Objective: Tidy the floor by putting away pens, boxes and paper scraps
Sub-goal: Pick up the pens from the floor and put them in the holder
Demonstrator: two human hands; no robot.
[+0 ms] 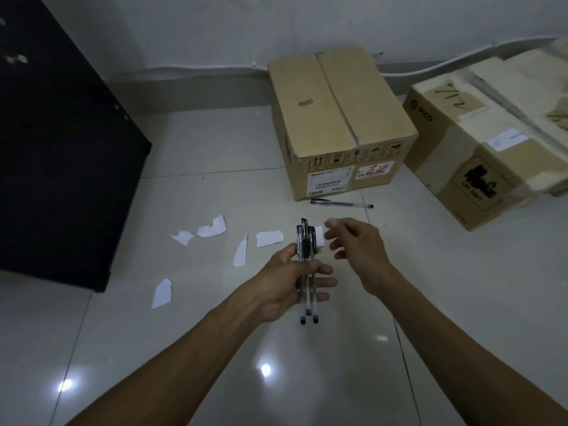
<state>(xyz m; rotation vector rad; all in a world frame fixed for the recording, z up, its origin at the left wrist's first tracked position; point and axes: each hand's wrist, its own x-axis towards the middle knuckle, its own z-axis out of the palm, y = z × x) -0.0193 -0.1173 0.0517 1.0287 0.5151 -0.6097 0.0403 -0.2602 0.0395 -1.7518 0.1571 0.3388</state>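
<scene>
Over a glossy tiled floor (215,348), the left hand (289,284) grips a bundle of black-capped gel pens (305,250) upright, fingers curled round the barrels. The right hand (356,247) hovers just beside the caps, fingers loosely bent; it is blurred, and appears to hold nothing. One more pen (341,204) lies against a sealed cardboard box (335,118) bearing handling symbols and shipping labels. Beside it stands a carton marked "PICO" (479,155). Torn white paper scraps (212,227) dot the tiles near a black cabinet (61,155).
</scene>
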